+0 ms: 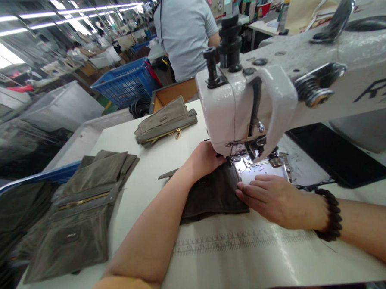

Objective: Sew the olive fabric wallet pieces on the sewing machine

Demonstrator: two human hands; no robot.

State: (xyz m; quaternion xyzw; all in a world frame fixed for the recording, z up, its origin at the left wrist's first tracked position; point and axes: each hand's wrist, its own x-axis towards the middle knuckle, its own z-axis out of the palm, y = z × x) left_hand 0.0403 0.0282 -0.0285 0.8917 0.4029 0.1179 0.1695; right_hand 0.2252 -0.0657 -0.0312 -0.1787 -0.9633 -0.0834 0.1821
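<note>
A dark olive wallet piece lies flat on the sewing table, its right edge beside the needle area of a white sewing machine. My left hand grips its far part close to the presser foot; the fingertips are partly hidden by the machine head. With fingers together, my right hand holds the near right edge, next to the lit metal needle plate. A dark beaded bracelet circles my right wrist.
A zippered olive wallet rests behind my left hand. At left, more wallets overlap the table edge and a blue bin. A black phone-like slab lies right of the needle. Ruler marks run along the front. A person is beyond.
</note>
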